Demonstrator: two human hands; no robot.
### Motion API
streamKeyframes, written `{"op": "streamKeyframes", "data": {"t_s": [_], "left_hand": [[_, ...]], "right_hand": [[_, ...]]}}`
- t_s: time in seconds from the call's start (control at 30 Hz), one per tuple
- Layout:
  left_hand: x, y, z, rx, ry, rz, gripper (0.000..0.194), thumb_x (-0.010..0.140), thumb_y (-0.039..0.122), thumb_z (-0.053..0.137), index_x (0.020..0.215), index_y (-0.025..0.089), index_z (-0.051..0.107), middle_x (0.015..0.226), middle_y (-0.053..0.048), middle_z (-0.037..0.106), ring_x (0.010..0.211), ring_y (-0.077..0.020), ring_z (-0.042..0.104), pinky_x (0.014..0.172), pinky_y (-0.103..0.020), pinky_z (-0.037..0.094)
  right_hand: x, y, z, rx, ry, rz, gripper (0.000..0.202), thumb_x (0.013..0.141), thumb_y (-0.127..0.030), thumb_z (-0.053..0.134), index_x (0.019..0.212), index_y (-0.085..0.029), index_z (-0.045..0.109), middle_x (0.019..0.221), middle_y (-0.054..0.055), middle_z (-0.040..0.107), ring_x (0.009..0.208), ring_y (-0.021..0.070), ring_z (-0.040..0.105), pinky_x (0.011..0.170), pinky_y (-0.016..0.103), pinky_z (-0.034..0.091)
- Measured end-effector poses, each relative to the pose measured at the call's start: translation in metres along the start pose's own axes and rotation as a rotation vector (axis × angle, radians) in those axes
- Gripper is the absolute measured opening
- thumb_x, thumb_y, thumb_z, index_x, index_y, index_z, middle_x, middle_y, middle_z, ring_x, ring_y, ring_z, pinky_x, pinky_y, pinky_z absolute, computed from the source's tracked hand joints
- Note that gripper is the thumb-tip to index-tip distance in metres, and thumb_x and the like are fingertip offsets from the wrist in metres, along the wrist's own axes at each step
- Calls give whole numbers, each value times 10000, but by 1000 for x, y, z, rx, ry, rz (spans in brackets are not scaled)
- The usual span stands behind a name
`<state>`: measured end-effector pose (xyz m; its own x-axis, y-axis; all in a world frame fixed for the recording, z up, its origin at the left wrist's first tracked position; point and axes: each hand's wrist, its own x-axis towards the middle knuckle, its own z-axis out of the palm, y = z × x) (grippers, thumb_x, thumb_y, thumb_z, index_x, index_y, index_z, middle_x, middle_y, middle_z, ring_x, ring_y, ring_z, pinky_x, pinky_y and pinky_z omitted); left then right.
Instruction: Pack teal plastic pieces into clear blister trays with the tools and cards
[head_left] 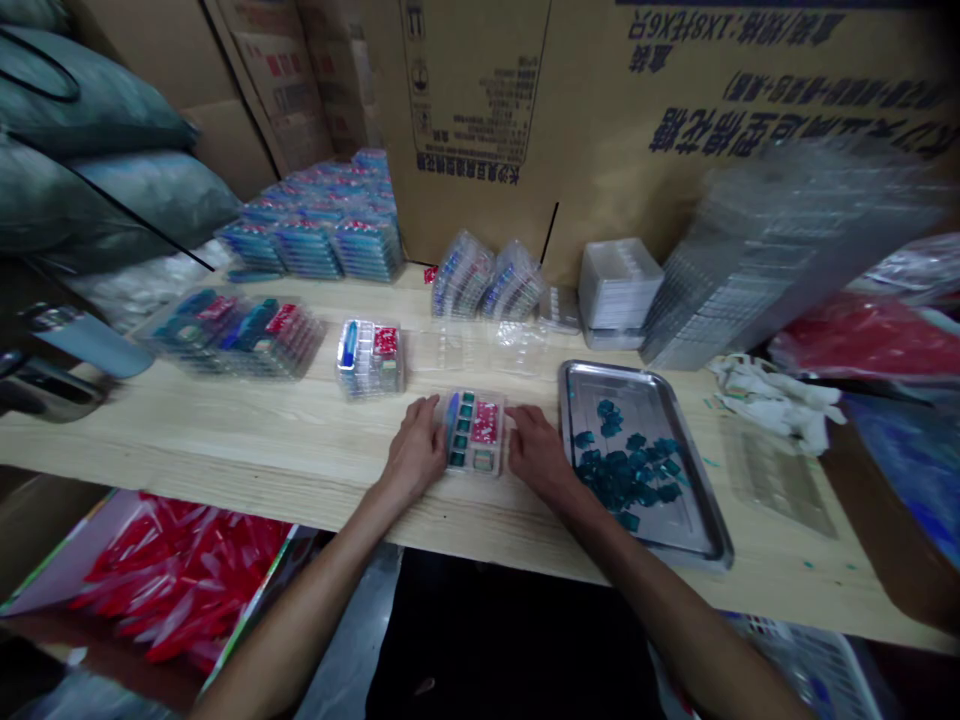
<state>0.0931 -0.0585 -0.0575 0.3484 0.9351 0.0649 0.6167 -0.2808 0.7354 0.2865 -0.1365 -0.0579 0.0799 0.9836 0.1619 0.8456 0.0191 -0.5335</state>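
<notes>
A clear compartment tray [475, 432] lies on the table in front of me. Inside it are a blue pen-like piece [451, 415], a column of dark green square pieces [465, 412], a red packet with white marks [487, 422] and a small pale block [484, 460]. Along the tray's left edge, my left hand [414, 448] grips with its fingers bent. My right hand [537, 450] holds the opposite edge, its fingers curled. Just right of it, a metal tray [675, 500] carries loose teal pieces [634, 470].
Filled trays [370, 362] are stacked left of centre, with more stacks [259, 345] farther left. Behind stand bundled blue packs [330, 225] and a large cardboard box [600, 110]. Tall nested clear trays [757, 250] and a white glove [776, 400] are at right. A box of red pieces [187, 570] sits below.
</notes>
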Motion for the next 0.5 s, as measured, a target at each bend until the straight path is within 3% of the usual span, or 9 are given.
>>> {"op": "streamKeyframes", "data": {"t_s": [0.07, 0.17, 0.3, 0.4, 0.5], "left_hand": [[-8, 5, 4, -147, 15, -139, 578, 796, 206, 591, 1355, 142, 456, 1273, -182, 597, 1131, -291, 617, 1012, -473, 472], [-22, 12, 19, -417, 15, -260, 640, 777, 174, 607, 1372, 175, 370, 1144, -124, 631, 947, -222, 662, 872, -386, 536], [-45, 18, 25, -493, 229, -277, 635, 781, 246, 642, 1357, 231, 375, 1151, -95, 573, 891, -179, 628, 799, -318, 529], [-66, 12, -3, -568, 321, -299, 700, 773, 368, 671, 1392, 273, 360, 1177, -77, 535, 757, -137, 606, 676, -279, 516], [-79, -14, -55, -587, 464, -382, 724, 681, 418, 750, 1330, 278, 462, 1126, -38, 541, 742, -122, 607, 641, -249, 492]], "right_hand": [[-5, -4, 4, 17, 11, 62, 404, 843, -68, 411, 1179, -111, 630, 1095, 160, 639, 1025, 241, 604, 956, 359, 491], [-12, -8, 15, 80, 37, 51, 423, 806, -66, 423, 1172, -121, 629, 1027, 145, 646, 942, 245, 617, 901, 372, 513], [-20, -21, 28, 302, 137, -3, 476, 784, -77, 424, 1213, -171, 608, 1056, 121, 650, 967, 241, 632, 893, 388, 538], [-26, -44, 33, 446, 138, -116, 495, 804, -80, 413, 1251, -211, 582, 1155, 109, 641, 1059, 226, 627, 937, 379, 537], [-27, -66, 33, 508, 90, -204, 534, 832, -94, 420, 1344, -220, 507, 1279, 111, 597, 1157, 222, 595, 988, 390, 524]]}}
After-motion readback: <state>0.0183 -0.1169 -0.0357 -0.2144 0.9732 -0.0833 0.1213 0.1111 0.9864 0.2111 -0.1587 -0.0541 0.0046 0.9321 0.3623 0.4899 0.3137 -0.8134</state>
